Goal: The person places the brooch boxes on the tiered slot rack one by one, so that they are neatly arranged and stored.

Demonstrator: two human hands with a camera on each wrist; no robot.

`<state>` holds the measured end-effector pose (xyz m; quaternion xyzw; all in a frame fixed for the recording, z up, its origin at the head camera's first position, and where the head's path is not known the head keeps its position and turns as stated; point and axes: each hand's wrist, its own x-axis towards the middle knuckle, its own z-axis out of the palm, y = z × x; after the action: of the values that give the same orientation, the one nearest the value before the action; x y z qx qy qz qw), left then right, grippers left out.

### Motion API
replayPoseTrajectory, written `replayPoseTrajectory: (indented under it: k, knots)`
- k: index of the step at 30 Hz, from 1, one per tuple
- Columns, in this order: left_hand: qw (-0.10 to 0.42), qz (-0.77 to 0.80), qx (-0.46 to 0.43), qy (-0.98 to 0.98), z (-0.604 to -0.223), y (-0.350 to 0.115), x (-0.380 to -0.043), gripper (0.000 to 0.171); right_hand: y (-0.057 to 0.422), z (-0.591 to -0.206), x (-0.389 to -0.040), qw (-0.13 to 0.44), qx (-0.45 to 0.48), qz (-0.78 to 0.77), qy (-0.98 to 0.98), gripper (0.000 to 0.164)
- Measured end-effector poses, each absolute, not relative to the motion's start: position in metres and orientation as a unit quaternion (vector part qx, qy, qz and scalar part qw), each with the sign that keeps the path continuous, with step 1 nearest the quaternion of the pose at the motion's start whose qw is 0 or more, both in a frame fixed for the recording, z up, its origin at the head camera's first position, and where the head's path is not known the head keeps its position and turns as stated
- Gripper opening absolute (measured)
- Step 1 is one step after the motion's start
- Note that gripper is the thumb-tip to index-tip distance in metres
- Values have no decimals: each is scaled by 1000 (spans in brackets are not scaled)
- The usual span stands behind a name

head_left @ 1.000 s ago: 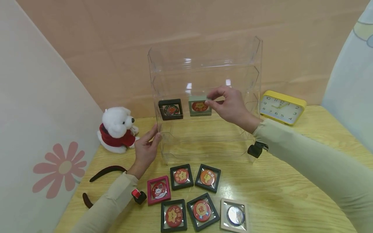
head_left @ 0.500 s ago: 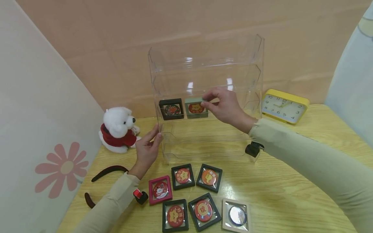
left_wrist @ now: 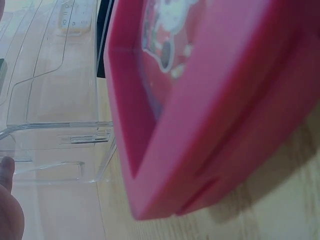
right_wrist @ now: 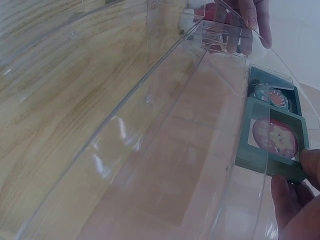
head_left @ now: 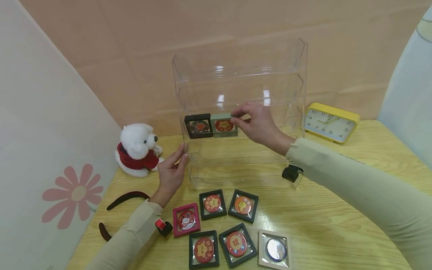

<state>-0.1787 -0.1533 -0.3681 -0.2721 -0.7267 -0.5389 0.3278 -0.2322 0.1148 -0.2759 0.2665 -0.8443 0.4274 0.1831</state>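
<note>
A clear acrylic tiered rack stands on the table. My right hand pinches the right edge of a green-framed badge case on a middle tier. Inside that case is a red round badge with a yellow star. Right beside it, on its left, a black-framed badge case sits on the same tier. My left hand grips the rack's left side panel between thumb and fingers. Close to the left wrist lies a pink-framed badge case on the table.
In front of the rack lie several black-framed badge cases and a beige-framed one. A white plush dog in red sits to the left, near a dark curved band. A yellow clock stands to the right.
My right hand has slid the green-framed badge case leftward along the tier, closing the gap to the black-framed one. The left hand keeps its grip on the rack.
</note>
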Motion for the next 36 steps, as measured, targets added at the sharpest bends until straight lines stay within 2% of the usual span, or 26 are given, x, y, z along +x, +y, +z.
replayPoseTrajectory:
  k: [17, 24, 30, 36]
  knots:
    - [323, -542, -271, -727, -369, -151, -178, 37, 127, -275, -226, 202, 273, 400, -852, 15]
    - [322, -549, -266, -724, -385, -154, -187, 41, 141, -277, -215, 236, 292, 399, -837, 13]
    - [325, -532, -268, -735, -370, -149, -176, 37, 149, -281, -204, 256, 320, 386, -826, 11]
    - [322, -540, -269, -730, -370, -149, -177, 38, 154, -284, -188, 249, 356, 367, -823, 15]
